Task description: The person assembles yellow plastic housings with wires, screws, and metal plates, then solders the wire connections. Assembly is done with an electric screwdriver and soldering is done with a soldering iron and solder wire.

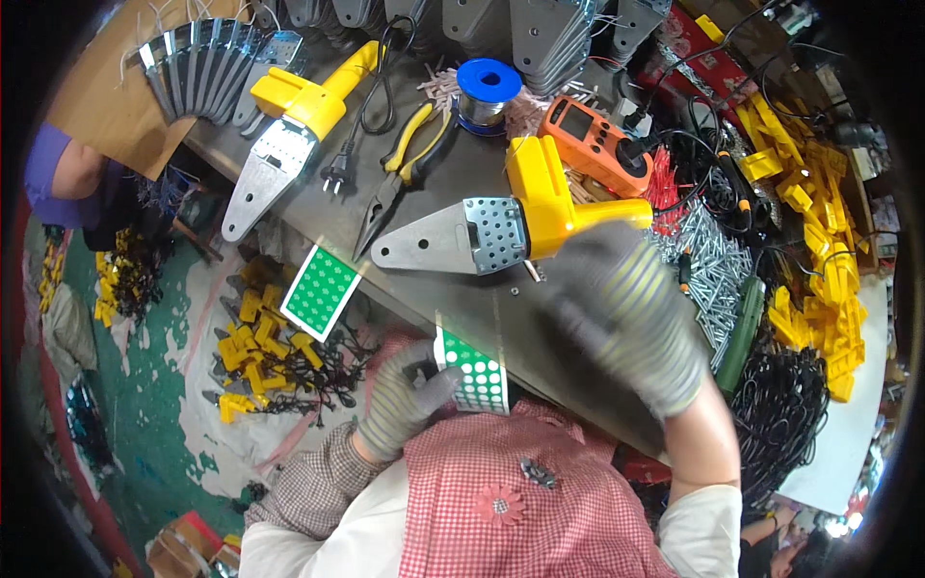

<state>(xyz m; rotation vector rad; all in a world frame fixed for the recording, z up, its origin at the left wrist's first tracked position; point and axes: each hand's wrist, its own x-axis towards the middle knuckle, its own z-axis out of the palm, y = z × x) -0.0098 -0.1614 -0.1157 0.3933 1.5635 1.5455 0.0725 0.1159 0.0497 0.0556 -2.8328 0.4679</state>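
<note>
My left hand, in a striped grey glove, is closed at the left edge of a green sticker sheet by the bench's front edge. Rows of white round spots show on that sheet. My right hand, gloved too, is smeared by motion and its fingers cannot be made out. Just beyond it lies a yellow-handled tool with a perforated metal cover and a tapering grey plate. Another green sticker sheet hangs over the bench edge to the left. A second yellow-handled tool rests farther back.
Pliers, a blue solder spool and an orange multimeter occupy the bench. Loose screws and yellow plastic parts lie at right. Grey metal plates stand along the back. Corded yellow pieces lie below left.
</note>
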